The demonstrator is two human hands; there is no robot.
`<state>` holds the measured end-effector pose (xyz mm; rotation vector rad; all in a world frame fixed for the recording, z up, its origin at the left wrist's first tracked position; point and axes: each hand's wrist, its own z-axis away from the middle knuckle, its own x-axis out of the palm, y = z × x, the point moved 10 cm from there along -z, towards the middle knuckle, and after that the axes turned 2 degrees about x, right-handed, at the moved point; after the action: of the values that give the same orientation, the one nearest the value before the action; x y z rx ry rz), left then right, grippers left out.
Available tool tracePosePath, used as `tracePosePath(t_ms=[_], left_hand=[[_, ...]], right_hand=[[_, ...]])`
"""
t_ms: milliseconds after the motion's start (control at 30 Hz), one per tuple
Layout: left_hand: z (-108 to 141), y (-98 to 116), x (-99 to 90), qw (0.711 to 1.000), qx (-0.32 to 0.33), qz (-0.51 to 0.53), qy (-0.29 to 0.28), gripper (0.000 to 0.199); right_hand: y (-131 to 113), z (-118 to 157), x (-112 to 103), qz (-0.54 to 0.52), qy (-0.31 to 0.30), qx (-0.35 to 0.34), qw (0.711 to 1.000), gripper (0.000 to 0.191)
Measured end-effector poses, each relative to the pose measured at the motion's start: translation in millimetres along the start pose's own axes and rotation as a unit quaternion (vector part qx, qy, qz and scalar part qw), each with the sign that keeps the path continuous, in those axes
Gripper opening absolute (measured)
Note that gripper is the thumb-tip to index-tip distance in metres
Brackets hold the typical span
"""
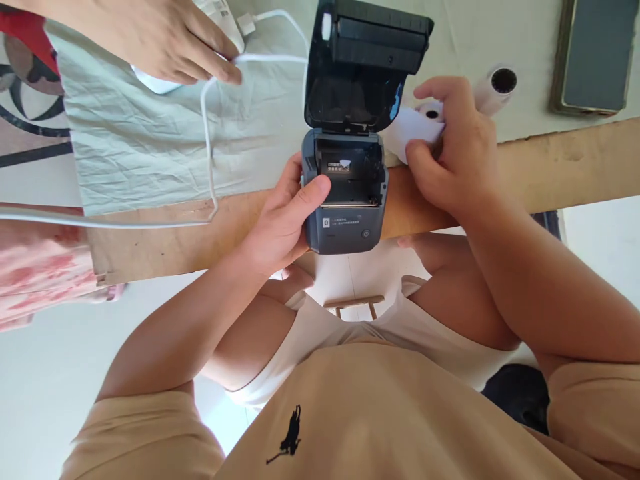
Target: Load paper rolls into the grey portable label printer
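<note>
My left hand [283, 220] grips a dark grey portable label printer [345, 230] by its left side, thumb over the rim of the paper bay. Its black lid [365, 93] is flipped up and away from me, and no roll sits in the bay. To the right of the printer, my right hand [460, 147] pinches a white paper roll [404, 133] between thumb and fingers. The roll's small dark core faces up, and part of its paper lies behind the lid's corner. Just beyond this hand stands a second white paper roll [495, 90] with a dark, wider core.
Another person's hand [175, 43] rests on a white device at upper left, near a white cable [209, 147] running across the green cloth [120, 147]. A phone [595, 57] lies at upper right. The wooden table edge [555, 157] runs in front of me.
</note>
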<state>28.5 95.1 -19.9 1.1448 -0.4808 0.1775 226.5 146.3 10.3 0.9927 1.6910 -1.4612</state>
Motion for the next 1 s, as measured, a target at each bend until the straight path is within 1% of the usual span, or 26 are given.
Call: tracePosePath(t_ms=[33,100,167,233,300,367,433,500,600,700,833,933,1000], left_hand=[[0,0,-0.2,1.000,-0.004,0.006,0.001,0.017],[0,-1,-0.4,1.000,-0.009,0.018,0.001,0.015],[0,0,-0.4,1.000,-0.005,0.020,0.000,0.017],[0,0,-0.5,1.000,-0.006,0.010,0.000,0.021],[0,-1,-0.1,1.000,-0.008,0.001,-0.002,0.023],[0,0,0.1,1.000,-0.008,-0.001,-0.001,0.023],[0,0,-0.3,1.000,-0.005,0.003,0.003,0.021],[0,0,-1.0,1.000,-0.007,-0.001,0.007,0.020],[-1,-1,-1.2,1.000,-0.009,0.002,0.005,0.020],[-2,0,-0.6,1.000,0.003,0.030,-0.003,0.017],[-3,-1,-0.1,0.999,0.011,0.031,-0.012,0.015],[-2,-1,-0.7,1.000,0.009,0.023,-0.003,0.013],[-1,-1,-2.0,1.000,0.003,0.020,0.009,0.012]], right_hand=[[1,2,0,-0.003,-0.001,-0.003,1.000,0.055],[0,4,0,-0.007,0.005,-0.021,1.000,0.048],[-2,5,-3,-0.015,0.024,-0.043,0.999,0.039],[-2,6,-5,-0.031,0.035,-0.051,0.998,0.036],[-1,7,-6,-0.072,0.031,-0.041,0.996,0.043],[0,10,-4,-0.122,0.015,-0.030,0.992,0.056],[-3,13,-3,-0.141,0.004,-0.032,0.990,0.059],[-8,14,-1,-0.113,-0.008,-0.050,0.992,0.053],[-14,13,0,-0.066,-0.004,-0.079,0.995,0.047],[-14,12,-4,-0.052,0.019,-0.088,0.995,0.048],[-10,14,-3,-0.076,0.012,-0.076,0.994,0.056],[-14,16,1,-0.058,-0.001,-0.092,0.994,0.051],[-15,16,2,-0.039,0.007,-0.097,0.994,0.050]])
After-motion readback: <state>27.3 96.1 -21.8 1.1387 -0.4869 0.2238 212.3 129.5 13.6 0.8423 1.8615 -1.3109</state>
